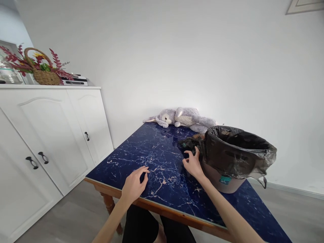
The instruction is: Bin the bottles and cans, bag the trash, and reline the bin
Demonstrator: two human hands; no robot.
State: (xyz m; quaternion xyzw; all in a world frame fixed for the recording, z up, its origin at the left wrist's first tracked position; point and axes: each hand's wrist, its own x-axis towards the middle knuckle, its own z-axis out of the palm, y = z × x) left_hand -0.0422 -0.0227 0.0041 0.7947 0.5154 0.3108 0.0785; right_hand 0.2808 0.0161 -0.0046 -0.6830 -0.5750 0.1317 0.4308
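Note:
A beige waste bin (219, 181) lined with a black plastic bag (238, 150) stands on the dark blue marbled table (152, 152). A bunched, tied bundle of black bag (188, 143) lies against the bin's left side. My right hand (193, 164) touches this bundle, fingers curled on its lower edge. My left hand (134, 184) rests on the table near its front edge, fingers loosely spread, holding nothing.
A grey plush toy (183, 118) lies at the table's far edge against the white wall. White cabinets (50, 135) stand to the left, with a wicker basket of red flowers (43, 69) on top. Grey floor lies between cabinet and table.

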